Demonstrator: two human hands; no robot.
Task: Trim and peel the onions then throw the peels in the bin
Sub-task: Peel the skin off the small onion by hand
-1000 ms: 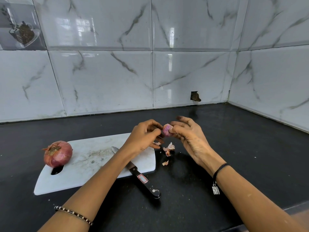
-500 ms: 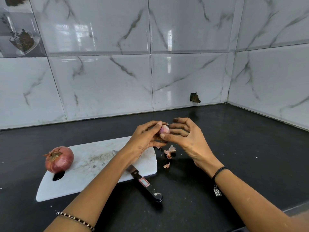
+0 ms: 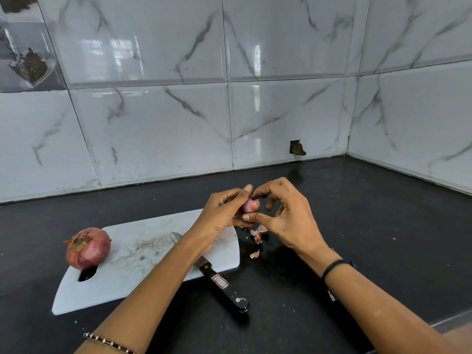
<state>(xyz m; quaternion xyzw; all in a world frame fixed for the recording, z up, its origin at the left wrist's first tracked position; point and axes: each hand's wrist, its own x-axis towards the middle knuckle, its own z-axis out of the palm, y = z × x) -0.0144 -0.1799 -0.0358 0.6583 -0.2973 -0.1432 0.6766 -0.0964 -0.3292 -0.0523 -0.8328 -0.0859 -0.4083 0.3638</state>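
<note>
I held the small onion (image 3: 251,205) above the counter (image 3: 370,226), just past the board's (image 3: 143,241) right edge. My left hand (image 3: 222,215) curled round its left side, thumb on top, and my right hand (image 3: 288,218) pinched it between thumb below and forefinger above. Peels (image 3: 258,235) lay on the counter just beneath. The knife (image 3: 219,279) lay slanted across the board's near right edge, handle toward me. The big onion (image 3: 88,247) sat unpeeled on the board's left end.

We see both hands, left hand (image 3: 221,213) & right hand (image 3: 288,215), pinching a small onion (image 3: 250,205) above the counter (image 3: 357,226); large onion (image 3: 88,248) on board (image 3: 143,254), knife (image 3: 217,274) alongside.
</note>
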